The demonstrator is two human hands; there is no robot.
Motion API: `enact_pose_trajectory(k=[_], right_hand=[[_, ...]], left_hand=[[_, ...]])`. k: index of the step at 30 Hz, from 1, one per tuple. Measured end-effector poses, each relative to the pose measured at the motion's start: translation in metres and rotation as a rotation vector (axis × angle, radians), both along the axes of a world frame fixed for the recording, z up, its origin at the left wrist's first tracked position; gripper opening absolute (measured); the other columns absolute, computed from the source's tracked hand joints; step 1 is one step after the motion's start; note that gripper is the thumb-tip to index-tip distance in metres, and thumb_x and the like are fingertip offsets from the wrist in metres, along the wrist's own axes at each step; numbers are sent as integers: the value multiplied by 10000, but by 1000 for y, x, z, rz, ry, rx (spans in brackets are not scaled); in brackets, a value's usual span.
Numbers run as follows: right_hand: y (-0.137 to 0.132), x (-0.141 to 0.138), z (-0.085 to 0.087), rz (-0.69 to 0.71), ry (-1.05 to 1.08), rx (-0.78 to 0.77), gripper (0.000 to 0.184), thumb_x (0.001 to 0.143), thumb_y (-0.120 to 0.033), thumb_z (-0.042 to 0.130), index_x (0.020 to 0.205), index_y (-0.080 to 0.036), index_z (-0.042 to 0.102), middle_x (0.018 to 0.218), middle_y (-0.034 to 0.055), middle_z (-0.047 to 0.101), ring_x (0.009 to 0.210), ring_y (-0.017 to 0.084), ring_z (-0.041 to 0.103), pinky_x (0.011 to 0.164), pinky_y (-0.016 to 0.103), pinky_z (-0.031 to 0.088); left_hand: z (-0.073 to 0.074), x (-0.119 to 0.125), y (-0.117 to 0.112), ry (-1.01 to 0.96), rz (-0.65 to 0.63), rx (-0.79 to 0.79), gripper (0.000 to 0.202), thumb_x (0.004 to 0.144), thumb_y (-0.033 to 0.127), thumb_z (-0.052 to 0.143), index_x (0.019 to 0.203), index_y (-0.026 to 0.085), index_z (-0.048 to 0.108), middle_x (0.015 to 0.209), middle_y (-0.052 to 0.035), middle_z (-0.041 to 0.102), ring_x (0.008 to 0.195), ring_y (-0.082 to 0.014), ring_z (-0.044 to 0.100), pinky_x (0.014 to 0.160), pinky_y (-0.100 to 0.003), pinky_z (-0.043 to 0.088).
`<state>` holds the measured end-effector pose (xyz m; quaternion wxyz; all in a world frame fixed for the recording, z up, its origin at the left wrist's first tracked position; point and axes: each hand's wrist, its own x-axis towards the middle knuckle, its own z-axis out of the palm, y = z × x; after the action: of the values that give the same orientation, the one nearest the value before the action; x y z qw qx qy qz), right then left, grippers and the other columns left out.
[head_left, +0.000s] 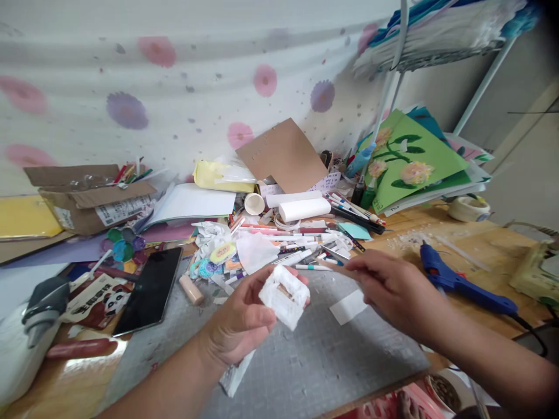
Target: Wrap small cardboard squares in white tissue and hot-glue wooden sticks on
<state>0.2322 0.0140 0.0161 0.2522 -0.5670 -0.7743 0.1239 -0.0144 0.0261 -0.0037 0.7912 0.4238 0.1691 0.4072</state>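
My left hand (238, 326) is closed round a small white foam frame (285, 295), a square piece with a hollow middle, held up above the grey cutting mat (314, 355). My right hand (393, 288) hovers just right of it, fingers pinched on a thin stick (338, 269) whose tip points left toward the frame. A flat white rectangular piece (348, 306) lies on the mat under my right hand. Another white strip (236, 375) pokes out below my left wrist.
A blue hot glue gun (463, 286) lies on the wooden table at the right. A pile of pens, paper scraps and white rolls (301, 208) fills the back. A black phone (151, 290), cardboard box (89, 195), tape roll (469, 208) and green flower card (408, 160) surround the mat.
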Motion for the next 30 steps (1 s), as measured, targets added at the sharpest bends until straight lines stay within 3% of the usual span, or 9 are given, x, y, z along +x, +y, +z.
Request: enact_pose_trajectory(k=[3,7,11,19,27,30], right_hand=[[-15,-4,10,95,193,205,189,927,-194,422,1037,-228,572,879,28,583,792,148,586,693,253,450],[-28,-16,12,279,148,314,301,906,-96,449,1149,-252,536,961,38,550,822,125,586,696,222,481],[-33,-21,8,298,62,323,431,865,-23,422,1229,-241,491,1031,74,550,835,152,613,691,258,518],[-43,-21,6,305,-106,343,452,874,-66,379,1299,-199,451,956,93,592,622,138,592,556,249,507],[-45,-16,13,405,-204,307,433,905,-179,395,1337,-175,418,969,85,572,758,170,600,578,257,480],[-45,-16,12,431,-228,338,445,891,-137,397,1330,-198,442,963,69,580,753,165,592,592,258,471]], left_hand=[[1,1,-3,6,-5,18,499,639,202,755,1124,171,640,1094,-91,666,959,-227,608,897,-355,441],[2,4,-6,20,18,30,496,647,215,751,1125,172,630,1020,-83,664,963,-220,579,954,-398,401],[3,6,-8,23,31,33,495,629,198,768,1106,170,641,1025,-75,661,953,-202,579,921,-334,422],[3,7,-11,-8,60,29,480,617,189,779,1086,178,676,1021,-63,692,921,-180,606,806,-242,450],[7,7,-11,20,22,13,486,585,220,792,1051,131,687,947,-73,713,839,-174,627,751,-222,465],[5,6,-10,-3,10,3,437,582,208,794,1004,139,702,969,-75,723,827,-177,646,727,-223,480]])
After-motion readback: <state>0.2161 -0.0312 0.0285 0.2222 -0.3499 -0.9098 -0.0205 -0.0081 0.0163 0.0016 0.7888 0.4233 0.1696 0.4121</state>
